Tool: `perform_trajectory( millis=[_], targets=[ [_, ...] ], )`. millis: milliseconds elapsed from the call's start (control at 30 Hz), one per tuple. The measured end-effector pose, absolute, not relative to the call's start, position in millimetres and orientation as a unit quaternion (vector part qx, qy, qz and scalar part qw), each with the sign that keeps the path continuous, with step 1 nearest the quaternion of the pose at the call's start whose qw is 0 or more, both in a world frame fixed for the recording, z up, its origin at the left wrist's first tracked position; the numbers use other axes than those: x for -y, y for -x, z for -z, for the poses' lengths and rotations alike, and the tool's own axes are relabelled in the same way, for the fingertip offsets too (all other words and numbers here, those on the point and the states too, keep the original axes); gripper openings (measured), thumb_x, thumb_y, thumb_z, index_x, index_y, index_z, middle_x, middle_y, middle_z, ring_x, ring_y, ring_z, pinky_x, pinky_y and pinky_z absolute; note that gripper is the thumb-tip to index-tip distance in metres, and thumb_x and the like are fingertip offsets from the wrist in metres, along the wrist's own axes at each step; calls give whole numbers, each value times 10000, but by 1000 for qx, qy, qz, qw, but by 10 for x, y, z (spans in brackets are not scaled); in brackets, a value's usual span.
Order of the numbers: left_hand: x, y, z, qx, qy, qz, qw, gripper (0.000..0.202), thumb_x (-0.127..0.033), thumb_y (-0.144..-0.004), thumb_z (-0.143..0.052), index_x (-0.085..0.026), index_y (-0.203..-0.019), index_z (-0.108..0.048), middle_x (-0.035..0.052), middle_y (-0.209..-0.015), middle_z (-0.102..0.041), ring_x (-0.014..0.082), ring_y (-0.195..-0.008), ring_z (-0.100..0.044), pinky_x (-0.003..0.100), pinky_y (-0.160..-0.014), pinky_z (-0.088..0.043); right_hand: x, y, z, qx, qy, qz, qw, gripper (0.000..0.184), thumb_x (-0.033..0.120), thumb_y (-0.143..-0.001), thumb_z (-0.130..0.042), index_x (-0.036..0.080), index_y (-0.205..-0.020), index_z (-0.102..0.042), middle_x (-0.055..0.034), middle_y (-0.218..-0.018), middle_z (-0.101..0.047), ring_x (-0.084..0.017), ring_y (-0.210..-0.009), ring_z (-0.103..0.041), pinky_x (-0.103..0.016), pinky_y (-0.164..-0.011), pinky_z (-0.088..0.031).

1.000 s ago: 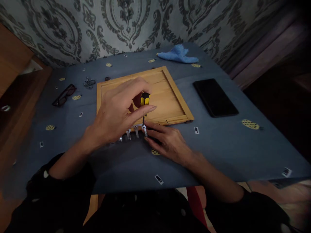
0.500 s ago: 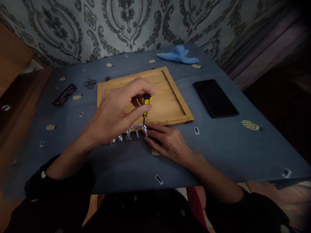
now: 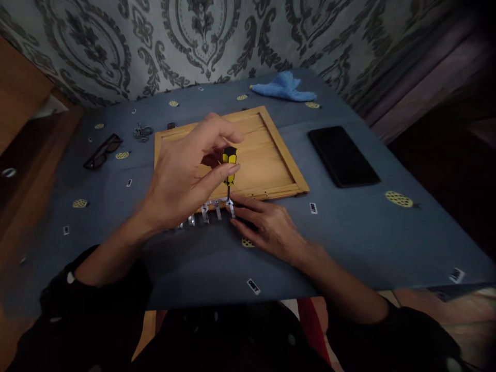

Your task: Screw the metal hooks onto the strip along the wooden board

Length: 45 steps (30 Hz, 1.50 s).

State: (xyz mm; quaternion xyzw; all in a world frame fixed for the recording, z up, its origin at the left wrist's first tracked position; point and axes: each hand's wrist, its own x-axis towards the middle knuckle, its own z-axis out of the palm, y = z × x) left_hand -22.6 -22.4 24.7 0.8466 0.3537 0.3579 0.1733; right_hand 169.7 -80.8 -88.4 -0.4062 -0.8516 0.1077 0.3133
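My left hand [image 3: 186, 173] pinches the top of a small black and yellow screwdriver [image 3: 229, 164], held upright with its tip down on a metal hook rack [image 3: 209, 209] at the near edge of a wooden board [image 3: 267, 155]. My right hand [image 3: 267, 227] lies on the blue tablecloth, its fingers pressed against the rack's right end beside the screwdriver tip. Several silver hooks stick out from the rack toward me.
A black phone [image 3: 343, 155] lies right of the board. A blue cloth [image 3: 284, 87] sits at the far edge. Dark glasses [image 3: 101, 151] and a small metal bunch [image 3: 142, 132] lie at the left. The patterned wall stands behind the table [image 3: 368, 232].
My left fingers have shifted around the screwdriver handle, which turned slightly in place. The right hand stays on the rack.
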Motion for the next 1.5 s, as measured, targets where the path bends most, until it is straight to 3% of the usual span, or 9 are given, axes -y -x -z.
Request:
perform_trajectory(
  millis=[367, 800, 1500],
  targets=[
    [237, 269, -406, -330, -817, -418, 220, 171, -157, -878, -674, -246, -1010, -611, 9, -963, -685, 155, -889, -699, 315, -783, -606, 807, -1702, 893, 850, 405, -121, 316, 246, 231, -984, -547, 188, -1106, -757, -105, -1300, -716, -234, -1033, -759, -354, -848, -643],
    [207, 258, -292, -346, -846, -361, 186, 163, -278, -918, -662, -252, -1073, -618, 23, -1010, -703, 155, -925, -690, 286, -805, -612, 808, -1704, 891, 850, 409, -118, 310, 246, 244, -988, -536, 188, -1085, -756, -92, -1311, -712, -224, -1038, -755, -337, -850, -639],
    [178, 235, -241, -313, -867, -359, 146, 159, -213, -919, -636, -202, -1077, -625, 20, -1001, -704, 131, -866, -674, 250, -762, -610, 807, -1701, 895, 851, 403, -107, 319, 232, 227, -982, -556, 168, -1083, -757, -120, -1296, -717, -235, -1031, -760, -339, -860, -637]
  ],
)
